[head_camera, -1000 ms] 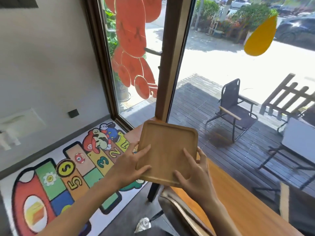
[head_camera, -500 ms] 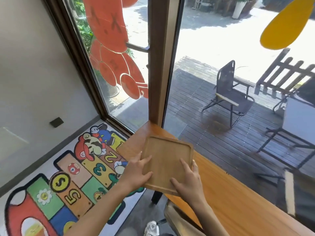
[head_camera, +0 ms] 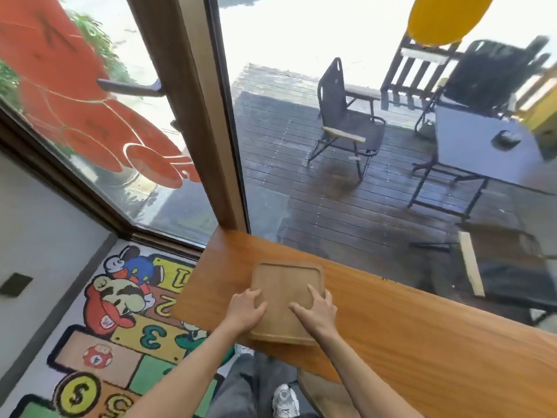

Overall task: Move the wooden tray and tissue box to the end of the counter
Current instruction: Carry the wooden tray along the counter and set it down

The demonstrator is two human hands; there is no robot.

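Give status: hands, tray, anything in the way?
Left hand and right hand both gripping the wooden tray, thumbs on top. Tray low over the counter near its end; contact unclear. Tissue box not in view. Nothing in the way.

I see wooden tray (head_camera: 286,297) on tabletop (head_camera: 422,342) near its left end, w/ left hand (head_camera: 245,312) & right hand (head_camera: 318,310) on tray's near half; rug (head_camera: 99,327) on floor left of tabletop.
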